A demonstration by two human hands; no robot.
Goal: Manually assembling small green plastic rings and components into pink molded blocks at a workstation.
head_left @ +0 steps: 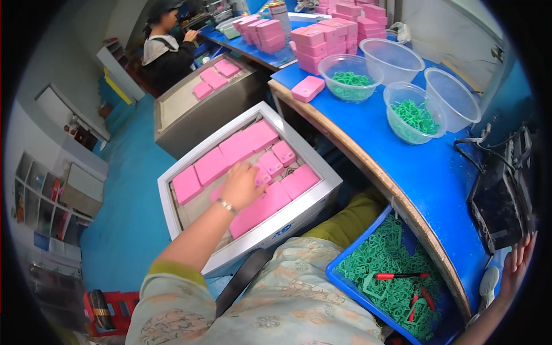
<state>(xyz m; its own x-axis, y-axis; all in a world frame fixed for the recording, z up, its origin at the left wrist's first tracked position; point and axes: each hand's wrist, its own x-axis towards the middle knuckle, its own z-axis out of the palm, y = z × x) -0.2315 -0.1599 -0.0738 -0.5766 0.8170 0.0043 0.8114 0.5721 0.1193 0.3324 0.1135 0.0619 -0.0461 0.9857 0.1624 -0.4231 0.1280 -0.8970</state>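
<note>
Over the white-framed tray [168,198], my left hand [242,185] has its fingers bent around a small pink box [263,175], partly covered by them. Larger pink boxes [211,167] lie flat around it, along the tray's far and near sides. Beyond the fingertips sit two more small pink boxes [283,153]. At the far right edge of the picture, my right hand [520,261] is raised beside a black device [500,195] with cables. Its fingers are stretched out, with nothing visible in them.
A blue bin [340,275] of green loops and red pens stands beside my leg. Clear bowls [394,60], two with green pieces, and stacked pink boxes [325,43] stand on the blue table [411,178]. Another person [164,54] stands at the far left beside a second tray [178,104].
</note>
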